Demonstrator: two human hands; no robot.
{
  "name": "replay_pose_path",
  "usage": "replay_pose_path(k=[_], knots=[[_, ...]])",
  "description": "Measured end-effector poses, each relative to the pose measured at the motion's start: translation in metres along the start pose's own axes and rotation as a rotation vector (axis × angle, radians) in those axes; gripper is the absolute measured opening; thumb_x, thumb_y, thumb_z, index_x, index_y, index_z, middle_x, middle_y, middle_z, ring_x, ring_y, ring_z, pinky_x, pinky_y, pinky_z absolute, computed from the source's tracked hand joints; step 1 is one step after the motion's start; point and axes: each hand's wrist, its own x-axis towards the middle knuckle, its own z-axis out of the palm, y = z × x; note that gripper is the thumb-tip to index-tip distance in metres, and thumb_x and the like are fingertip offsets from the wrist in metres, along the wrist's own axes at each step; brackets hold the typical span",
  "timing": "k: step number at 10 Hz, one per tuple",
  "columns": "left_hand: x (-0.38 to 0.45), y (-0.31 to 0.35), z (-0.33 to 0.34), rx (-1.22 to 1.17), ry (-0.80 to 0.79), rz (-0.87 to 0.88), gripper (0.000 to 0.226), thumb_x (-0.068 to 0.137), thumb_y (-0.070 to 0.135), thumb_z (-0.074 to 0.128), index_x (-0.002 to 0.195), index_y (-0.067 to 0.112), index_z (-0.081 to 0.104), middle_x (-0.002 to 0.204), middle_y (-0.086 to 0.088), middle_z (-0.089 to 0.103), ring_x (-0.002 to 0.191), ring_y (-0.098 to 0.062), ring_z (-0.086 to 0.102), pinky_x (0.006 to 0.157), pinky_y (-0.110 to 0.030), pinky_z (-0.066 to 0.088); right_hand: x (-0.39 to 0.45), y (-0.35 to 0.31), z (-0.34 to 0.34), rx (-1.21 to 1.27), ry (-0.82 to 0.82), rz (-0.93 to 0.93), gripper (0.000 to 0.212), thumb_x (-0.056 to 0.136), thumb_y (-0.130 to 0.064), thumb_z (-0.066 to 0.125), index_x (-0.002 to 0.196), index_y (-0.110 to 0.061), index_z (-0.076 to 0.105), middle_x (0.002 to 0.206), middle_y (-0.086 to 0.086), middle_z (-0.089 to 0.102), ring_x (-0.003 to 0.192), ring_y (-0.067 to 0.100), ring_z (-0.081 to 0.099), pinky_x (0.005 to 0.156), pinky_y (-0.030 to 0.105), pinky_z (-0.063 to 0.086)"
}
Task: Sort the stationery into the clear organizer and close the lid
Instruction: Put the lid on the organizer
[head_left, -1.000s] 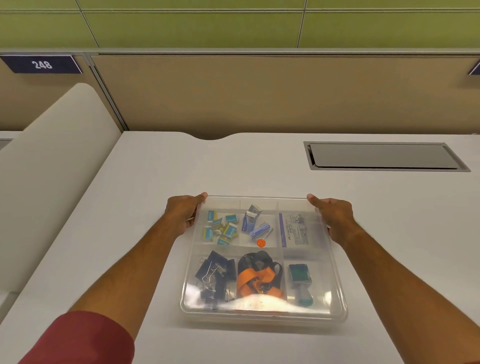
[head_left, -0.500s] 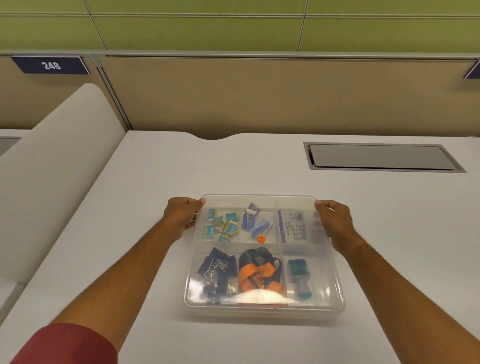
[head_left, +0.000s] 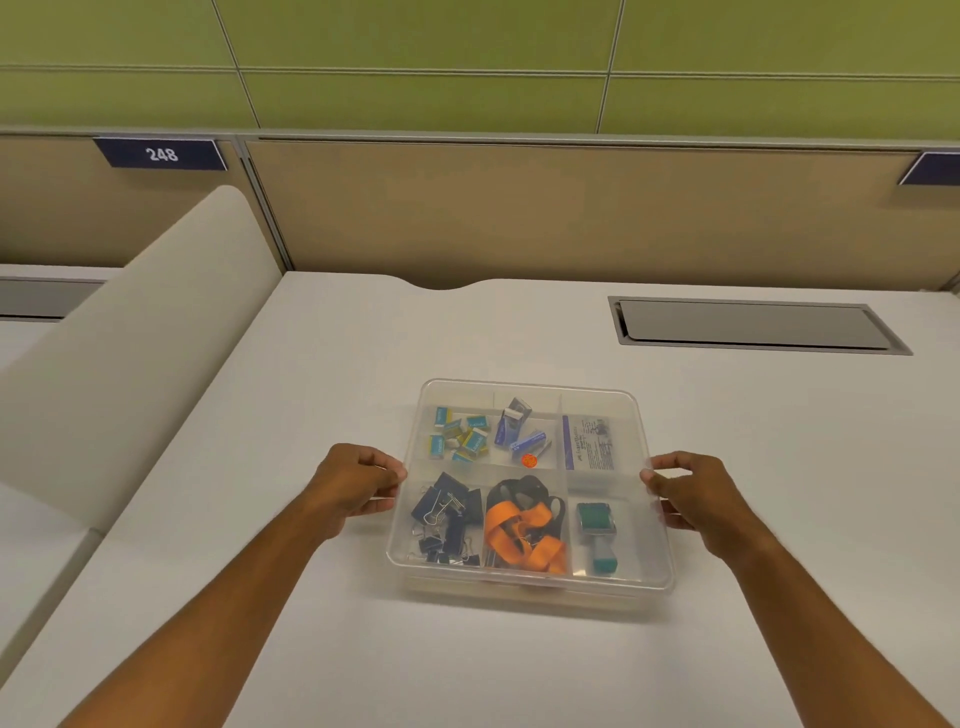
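Observation:
The clear organizer (head_left: 530, 387) lies on the white desk with its clear lid down over the compartments. Through the lid I see small teal boxes (head_left: 460, 439), blue staple boxes (head_left: 519, 431), a printed packet (head_left: 589, 444), black binder clips (head_left: 447, 519), an orange-and-black lanyard (head_left: 524, 527) and a green stamp (head_left: 597, 532). My left hand (head_left: 358, 486) grips the organizer's left edge at mid-length, fingers curled round the rim. My right hand (head_left: 691, 493) grips the right edge the same way.
A grey cable hatch (head_left: 753, 325) is set into the desk at the back right. A white curved divider (head_left: 130, 343) rises along the left side. A tan partition (head_left: 519, 208) closes off the back, with a "248" label (head_left: 161, 154).
Both hands slid from the organizer's far corners toward me along its side edges to mid-length. The view moved closer and slightly left.

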Motion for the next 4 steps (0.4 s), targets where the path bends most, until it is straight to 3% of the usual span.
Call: replay_pose_path(k=[2, 3, 4], knots=[[-0.004, -0.001, 0.004, 0.008, 0.050, -0.007, 0.006, 0.085, 0.007, 0.070, 0.087, 0.001, 0.069, 0.090, -0.017, 0.071, 0.076, -0.024, 0.068, 0.072, -0.037, 0.060, -0.007, 0.001, 0.004, -0.030, 0.073, -0.007, 0.021, 0.086, -0.023, 0.071, 0.096, -0.006, 0.065, 0.096, 0.017, 0.069, 0.068, 0.026, 0.064, 0.057, 0.030, 0.054], [-0.006, -0.003, 0.003, 0.081, 0.088, 0.011, 0.021, 0.083, 0.019, 0.074, 0.095, 0.004, 0.066, 0.098, -0.014, 0.070, 0.084, -0.027, 0.067, 0.078, -0.038, 0.058, -0.013, -0.002, 0.011, -0.169, 0.180, -0.045, 0.025, 0.086, -0.030, 0.070, 0.101, -0.011, 0.065, 0.103, 0.014, 0.069, 0.082, 0.030, 0.067, 0.073, 0.040, 0.059], [-0.013, -0.004, 0.008, 0.218, 0.150, 0.103, 0.033, 0.081, 0.029, 0.075, 0.105, 0.009, 0.063, 0.109, -0.010, 0.066, 0.094, -0.025, 0.064, 0.083, -0.038, 0.053, -0.020, -0.004, 0.018, -0.375, 0.265, -0.151, 0.035, 0.088, -0.038, 0.066, 0.113, -0.014, 0.062, 0.113, 0.013, 0.068, 0.098, 0.031, 0.065, 0.088, 0.041, 0.053]])
